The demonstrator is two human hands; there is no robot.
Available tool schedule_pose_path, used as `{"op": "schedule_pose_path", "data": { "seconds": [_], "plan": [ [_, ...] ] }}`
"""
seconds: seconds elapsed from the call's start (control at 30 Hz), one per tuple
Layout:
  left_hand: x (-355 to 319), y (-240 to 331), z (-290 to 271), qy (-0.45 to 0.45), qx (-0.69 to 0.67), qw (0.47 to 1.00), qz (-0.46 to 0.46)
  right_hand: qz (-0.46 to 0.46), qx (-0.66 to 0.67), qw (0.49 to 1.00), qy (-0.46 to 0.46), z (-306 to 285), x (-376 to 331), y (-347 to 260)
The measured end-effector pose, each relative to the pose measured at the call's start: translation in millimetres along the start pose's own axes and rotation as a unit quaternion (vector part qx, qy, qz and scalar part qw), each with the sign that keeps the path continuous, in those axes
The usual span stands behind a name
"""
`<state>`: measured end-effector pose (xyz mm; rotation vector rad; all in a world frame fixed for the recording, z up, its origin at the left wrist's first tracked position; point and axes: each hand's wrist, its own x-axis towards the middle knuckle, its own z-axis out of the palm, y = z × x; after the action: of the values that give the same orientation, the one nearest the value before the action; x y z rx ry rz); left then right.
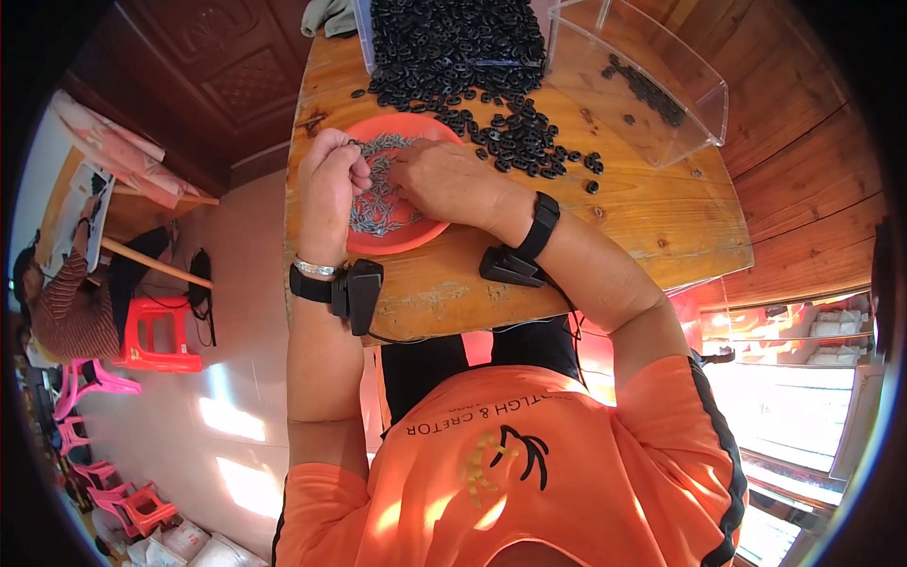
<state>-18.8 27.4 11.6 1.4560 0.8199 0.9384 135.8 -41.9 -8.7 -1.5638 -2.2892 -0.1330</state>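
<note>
An orange-red plastic bowl (402,248) full of small grey metal screws (376,219) stands on the wooden table. My left hand (331,175) is closed above the bowl's left side, its fingertips pinched. A small black oval piece (354,143) shows at those fingertips, partly covered by them. From the right, my right hand (452,184) reaches over the bowl with its fingers bent together among the screws. What it pinches, if anything, is hidden. Many loose black oval pieces (520,137) lie just beyond the bowl and to its right.
A clear bin (366,42) heaped with black pieces spills onto the table (652,222) at the far side. Beside it lies a clear plastic tray (723,109) with some black pieces. At far left, another person (71,312) works near a red stool (156,335).
</note>
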Motion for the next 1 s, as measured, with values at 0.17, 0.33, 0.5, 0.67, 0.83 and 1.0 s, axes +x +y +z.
{"op": "schedule_pose_path", "data": {
  "seconds": [0.17, 0.33, 0.5, 0.67, 0.83, 1.0],
  "plan": [
    [-3, 2, 1, -0.002, 0.006, 1.0, 0.003, 0.001, 0.027, 1.0, 0.002, -1, 0, 3],
    [-5, 1, 1, 0.003, 0.001, 1.0, 0.005, 0.017, 0.113, 0.993, 0.013, -6, -1, 0],
    [-3, 1, -1, -0.001, -0.009, 1.0, 0.005, 0.006, 0.122, 0.992, 0.042, -11, -1, -5],
    [3, -3, -11, -0.008, -0.039, 0.998, 0.051, -0.017, 0.126, 0.989, 0.073, -40, 1, -16],
    [6, -7, -18, 0.004, -0.034, 0.998, 0.051, -0.081, 0.082, 0.992, 0.058, -41, -1, -1],
    [-8, 11, -9, -0.015, -0.018, 0.993, 0.117, -0.102, 0.025, 0.983, -0.15, -23, -1, -12]
  ]
}}
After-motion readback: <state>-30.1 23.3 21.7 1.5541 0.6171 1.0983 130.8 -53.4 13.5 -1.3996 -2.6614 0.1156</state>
